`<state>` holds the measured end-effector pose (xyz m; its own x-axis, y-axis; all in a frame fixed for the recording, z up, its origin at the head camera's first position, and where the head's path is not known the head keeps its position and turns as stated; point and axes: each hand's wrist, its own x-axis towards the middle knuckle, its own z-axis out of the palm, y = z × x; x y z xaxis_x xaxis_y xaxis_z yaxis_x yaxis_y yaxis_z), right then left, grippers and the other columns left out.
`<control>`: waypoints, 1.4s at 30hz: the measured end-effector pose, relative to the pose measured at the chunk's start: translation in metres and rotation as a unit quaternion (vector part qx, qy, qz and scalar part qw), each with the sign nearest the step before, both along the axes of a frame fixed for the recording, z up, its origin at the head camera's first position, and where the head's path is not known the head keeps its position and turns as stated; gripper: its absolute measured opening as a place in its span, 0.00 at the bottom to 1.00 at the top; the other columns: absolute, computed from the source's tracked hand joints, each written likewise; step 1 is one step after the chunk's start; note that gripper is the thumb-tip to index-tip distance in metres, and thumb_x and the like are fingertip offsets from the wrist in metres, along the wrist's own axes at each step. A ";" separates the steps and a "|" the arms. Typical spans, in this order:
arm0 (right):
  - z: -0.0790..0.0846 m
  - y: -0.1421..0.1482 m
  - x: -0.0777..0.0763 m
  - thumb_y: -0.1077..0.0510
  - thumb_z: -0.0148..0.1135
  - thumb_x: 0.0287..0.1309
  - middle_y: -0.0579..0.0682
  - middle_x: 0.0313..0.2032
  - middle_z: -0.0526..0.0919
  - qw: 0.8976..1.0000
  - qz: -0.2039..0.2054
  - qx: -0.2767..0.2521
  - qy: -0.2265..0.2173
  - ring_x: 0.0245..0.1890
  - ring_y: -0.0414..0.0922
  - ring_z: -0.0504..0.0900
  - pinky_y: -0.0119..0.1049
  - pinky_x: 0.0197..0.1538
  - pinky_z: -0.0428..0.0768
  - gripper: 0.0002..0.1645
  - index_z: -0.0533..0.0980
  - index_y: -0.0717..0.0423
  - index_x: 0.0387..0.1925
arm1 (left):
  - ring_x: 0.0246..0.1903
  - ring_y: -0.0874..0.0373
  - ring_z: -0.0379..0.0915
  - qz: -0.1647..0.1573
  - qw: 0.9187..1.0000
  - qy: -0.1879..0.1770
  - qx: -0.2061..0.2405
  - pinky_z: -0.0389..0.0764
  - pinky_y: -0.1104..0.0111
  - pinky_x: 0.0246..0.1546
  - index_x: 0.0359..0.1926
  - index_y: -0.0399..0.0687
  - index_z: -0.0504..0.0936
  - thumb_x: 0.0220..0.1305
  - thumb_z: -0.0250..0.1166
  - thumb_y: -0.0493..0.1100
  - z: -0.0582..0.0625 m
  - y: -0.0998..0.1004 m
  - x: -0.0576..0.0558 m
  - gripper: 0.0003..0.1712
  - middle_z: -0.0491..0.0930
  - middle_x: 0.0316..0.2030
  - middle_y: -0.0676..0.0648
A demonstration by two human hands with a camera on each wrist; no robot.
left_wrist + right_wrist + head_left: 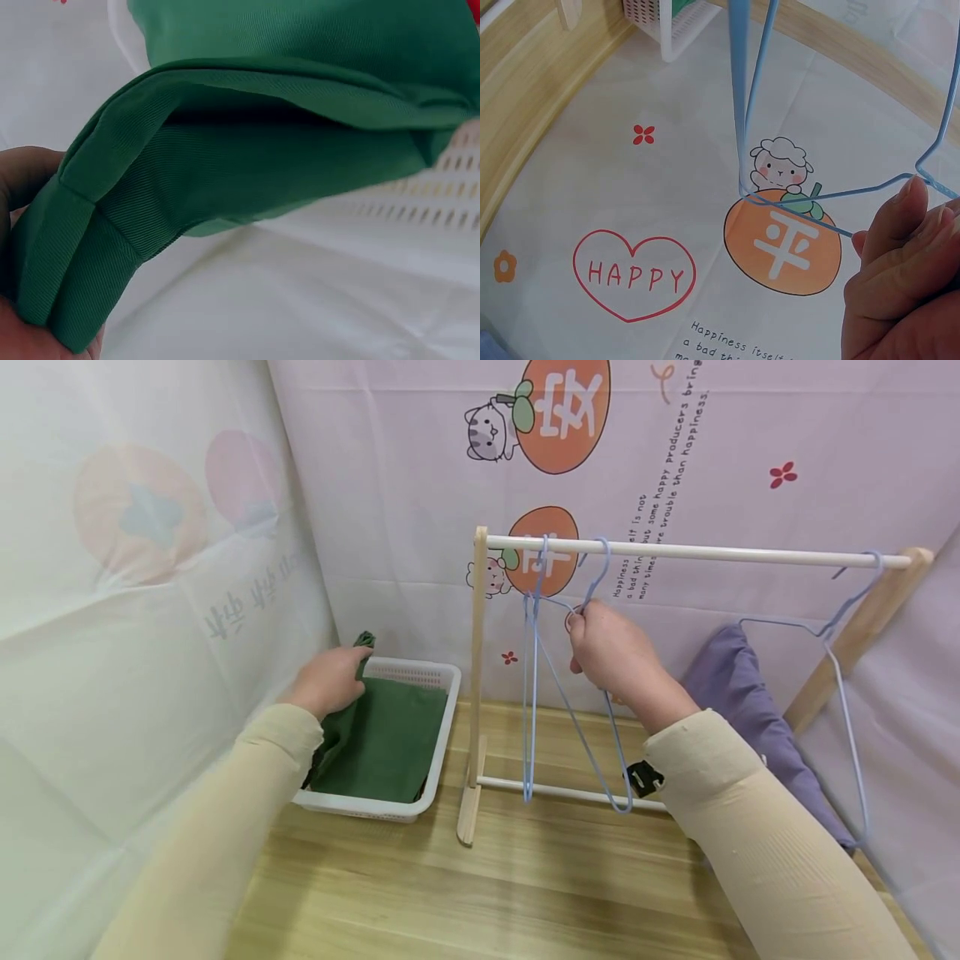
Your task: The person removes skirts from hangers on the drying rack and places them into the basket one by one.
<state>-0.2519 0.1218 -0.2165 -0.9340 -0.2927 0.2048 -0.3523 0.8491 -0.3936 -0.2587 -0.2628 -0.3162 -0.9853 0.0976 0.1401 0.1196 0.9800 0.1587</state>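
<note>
My left hand (327, 681) grips a bunched edge of a dark green cloth (401, 735) at the left side of the white basket. In the left wrist view, a thick, stitched, folded band of the green cloth (262, 75) runs from between the fingers and thumb, with an opening below it. My right hand (611, 639) pinches a light blue wire hanger (606, 557) just under its hook, which is at the rail. The right wrist view has the fingertips at the hanger's (840, 195) twisted neck.
The white basket (455, 693) stands left of a wooden rack (480, 652) with a white rail (705, 552). More blue hangers (531, 718) hang at the rail's left. A purple garment (750, 718) hangs on a hanger at the right end. Printed cloth walls stand behind and left.
</note>
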 end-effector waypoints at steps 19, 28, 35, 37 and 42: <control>0.000 0.000 0.001 0.47 0.27 0.74 0.50 0.24 0.82 1.000 0.004 -0.001 0.008 0.23 0.51 0.72 0.42 0.29 0.70 0.23 0.68 0.57 0.40 | 0.59 0.45 0.70 -0.019 0.997 -0.059 -0.054 0.80 0.60 0.34 0.70 0.51 0.65 0.65 0.57 0.33 -0.052 0.050 -0.008 0.33 0.68 0.66 0.42; 0.001 0.000 0.001 0.47 0.28 0.75 0.50 0.24 0.82 1.000 0.006 -0.004 0.003 0.24 0.51 0.72 0.42 0.29 0.70 0.23 0.67 0.56 0.42 | 0.62 0.46 0.67 -0.030 0.994 -0.087 -0.050 0.79 0.62 0.35 0.70 0.52 0.65 0.64 0.58 0.31 -0.066 0.056 -0.015 0.34 0.68 0.66 0.43; 0.001 0.000 0.001 0.47 0.29 0.75 0.50 0.25 0.82 1.000 0.004 -0.003 -0.001 0.23 0.51 0.72 0.42 0.27 0.71 0.22 0.67 0.56 0.41 | 0.63 0.45 0.65 -0.030 0.994 -0.096 -0.036 0.76 0.55 0.51 0.70 0.48 0.65 0.64 0.58 0.31 -0.068 0.059 -0.015 0.33 0.67 0.66 0.42; 0.001 0.000 0.000 0.48 0.29 0.74 0.50 0.24 0.82 1.000 0.005 -0.001 0.003 0.23 0.51 0.72 0.42 0.27 0.71 0.21 0.67 0.56 0.41 | 0.64 0.45 0.64 -0.030 0.994 -0.103 -0.031 0.74 0.54 0.55 0.70 0.48 0.65 0.65 0.57 0.31 -0.068 0.060 -0.015 0.33 0.67 0.66 0.41; 0.000 0.001 0.000 0.48 0.29 0.74 0.50 0.24 0.82 1.000 0.006 -0.001 0.007 0.23 0.51 0.72 0.42 0.28 0.70 0.22 0.67 0.56 0.41 | 0.65 0.44 0.62 -0.033 0.992 -0.116 -0.028 0.68 0.52 0.61 0.70 0.46 0.64 0.65 0.57 0.30 -0.067 0.063 -0.014 0.33 0.66 0.66 0.40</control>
<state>-0.2523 0.1225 -0.2168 -0.9279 -0.3024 0.2182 -0.3670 0.8441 -0.3910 -0.2727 -0.1999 -0.3834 -0.9818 0.1633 -0.0968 0.1496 0.9794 0.1356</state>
